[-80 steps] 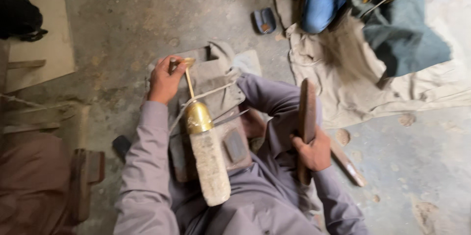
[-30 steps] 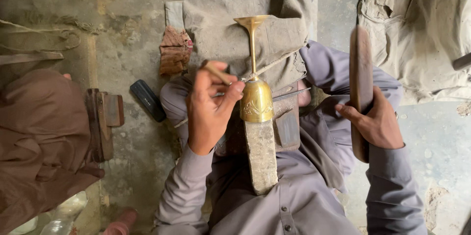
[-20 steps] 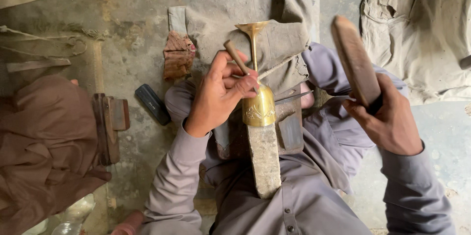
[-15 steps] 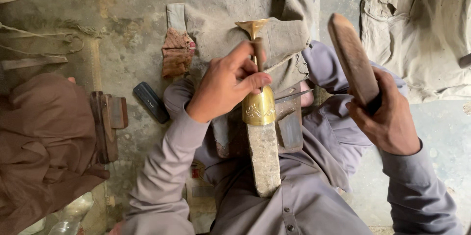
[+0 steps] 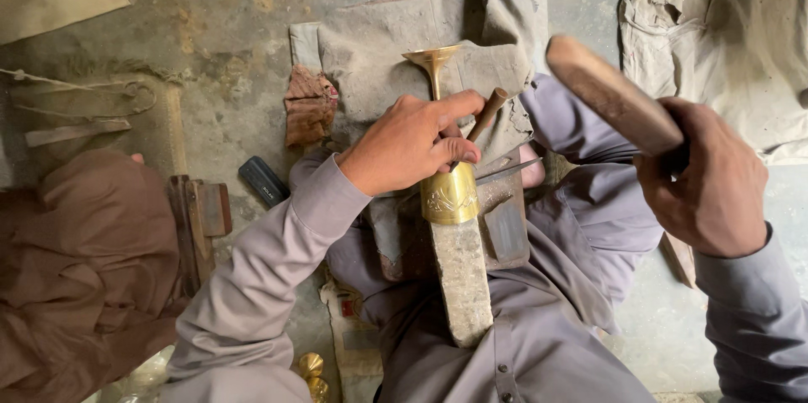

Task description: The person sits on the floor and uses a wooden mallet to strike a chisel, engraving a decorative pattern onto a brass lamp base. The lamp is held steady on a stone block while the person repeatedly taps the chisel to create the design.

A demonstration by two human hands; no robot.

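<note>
A brass vessel (image 5: 448, 194) with a thin stem and a flared foot (image 5: 432, 56) sits over the end of a long stone-grey stake (image 5: 463, 273) that lies across my lap. My left hand (image 5: 410, 142) rests on the brass body and grips a small tool with a brown wooden handle (image 5: 490, 108), tilted against the brass. My right hand (image 5: 714, 177) is raised at the right, closed around a thick wooden mallet stick (image 5: 608, 92) whose far end points up and left.
A grey cloth (image 5: 379, 58) covers my knees, with a rust-coloured rag (image 5: 308, 107) beside it. A small dark block (image 5: 263, 181) and a wooden piece (image 5: 199, 222) lie on the concrete floor. Brown fabric (image 5: 76, 268) is at left, pale cloth (image 5: 724, 24) at upper right.
My left hand has slid onto the brass body and set the wooden-handled tool against it. My right hand has lifted the wooden stick from upright to a raised slant.
</note>
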